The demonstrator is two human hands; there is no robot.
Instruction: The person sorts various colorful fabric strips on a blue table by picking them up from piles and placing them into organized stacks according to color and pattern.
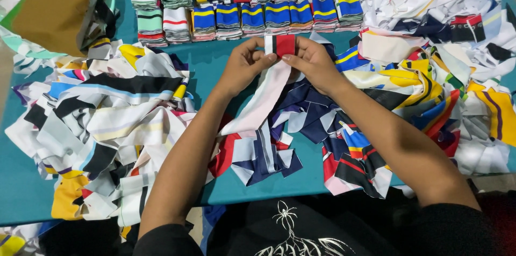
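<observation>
The left hand point(244, 63) and the right hand point(314, 61) meet near the middle of the teal table point(21, 191), both closed in a pinch on the top end of one knit strip point(263, 97); the left thumb and fingers clamp its white edge, the right fingertips its red end, so both hands are equally near and the strip lies directly between them. From that held end the strip's long axis runs down toward 7 o'clock, a pale pinkish-white band hanging slack until its lower end rests on the loose heap of navy and white pieces point(279, 148) at 6 o'clock from the hands; the held end shows a white, dark and red banding.

At 12 o'clock, just beyond the fingertips, stand the folded stacks point(269, 17) in neat rows, blue with yellow stripes nearest; at 9 o'clock spreads a large tangled pile point(118, 121) of white, black and yellow strips; at 3 o'clock another pile point(446, 89), yellow, red and navy; at 10 o'clock a brown cardboard piece point(51, 9) leans at the table's corner.

The palms are hidden; the strip's lower end merges into the heap and cannot be traced; the far stacks are cut off by the top edge.
</observation>
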